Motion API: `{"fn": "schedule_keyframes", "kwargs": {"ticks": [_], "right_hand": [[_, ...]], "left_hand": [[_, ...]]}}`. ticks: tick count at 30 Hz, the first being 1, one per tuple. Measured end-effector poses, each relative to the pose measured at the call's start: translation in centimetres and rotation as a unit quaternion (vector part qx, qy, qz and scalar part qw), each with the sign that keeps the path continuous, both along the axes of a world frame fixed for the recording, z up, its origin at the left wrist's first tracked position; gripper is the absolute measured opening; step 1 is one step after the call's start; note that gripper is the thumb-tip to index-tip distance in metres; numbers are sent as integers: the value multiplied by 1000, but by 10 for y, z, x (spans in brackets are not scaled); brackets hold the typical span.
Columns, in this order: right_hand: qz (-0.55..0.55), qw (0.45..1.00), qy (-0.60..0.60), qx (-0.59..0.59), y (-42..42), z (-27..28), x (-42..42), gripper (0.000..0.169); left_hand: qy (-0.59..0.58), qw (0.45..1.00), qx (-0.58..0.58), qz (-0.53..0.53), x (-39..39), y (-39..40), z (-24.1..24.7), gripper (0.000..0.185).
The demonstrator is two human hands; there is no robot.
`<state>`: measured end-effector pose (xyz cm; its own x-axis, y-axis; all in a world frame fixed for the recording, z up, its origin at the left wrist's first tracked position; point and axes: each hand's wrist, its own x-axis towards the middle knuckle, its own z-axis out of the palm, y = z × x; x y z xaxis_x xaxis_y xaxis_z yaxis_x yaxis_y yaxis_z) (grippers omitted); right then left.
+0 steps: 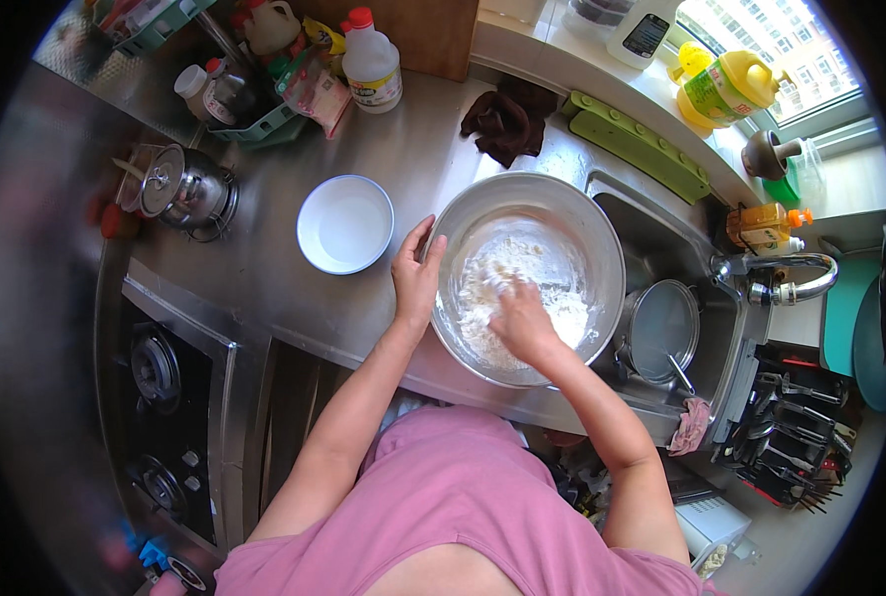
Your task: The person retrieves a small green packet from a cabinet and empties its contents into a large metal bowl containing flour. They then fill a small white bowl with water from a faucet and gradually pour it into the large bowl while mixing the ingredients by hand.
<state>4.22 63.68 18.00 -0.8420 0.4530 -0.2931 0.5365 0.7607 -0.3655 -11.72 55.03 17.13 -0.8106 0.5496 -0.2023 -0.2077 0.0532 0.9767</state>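
A large metal mixing bowl (pixel 604 257) stands on the steel counter, its right side reaching over the sink edge. Inside it is white flour (pixel 571 316), partly clumped and smeared up the wall. My left hand (pixel 415 283) grips the bowl's left rim, with the thumb lying over the edge. Down in the flour is my right hand (pixel 526 322); its fingers are blurred and partly hidden, so whether they hold anything cannot be seen. A white bowl with a blue rim (pixel 346 225) sits on the counter left of my left hand.
The sink (pixel 640 201) holds a pot (pixel 663 328) with a handled utensil, beside the faucet (pixel 778 268). A dark cloth (pixel 508 123) and white jug (pixel 372 67) stand behind. At left are a lidded metal pot (pixel 178 186) and gas stove (pixel 167 432).
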Motion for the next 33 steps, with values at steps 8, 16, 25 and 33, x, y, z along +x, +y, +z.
{"fn": "schedule_keyframes", "kwargs": {"ticks": [8,16,25,33], "right_hand": [[47,988,144,5,30,-24,-24,28],[-137,985,72,79,93,-5,-33,27],[34,996,-80,-7,36,15,11,34],[-65,997,-5,-27,43,58,29,31]], "left_hand": [[32,998,-32,-31,6,-9,-9,43],[-33,999,4,15,47,-29,-4,54],[-74,993,70,61,33,-7,-8,43],[-123,990,65,30,25,-16,-5,40]]}}
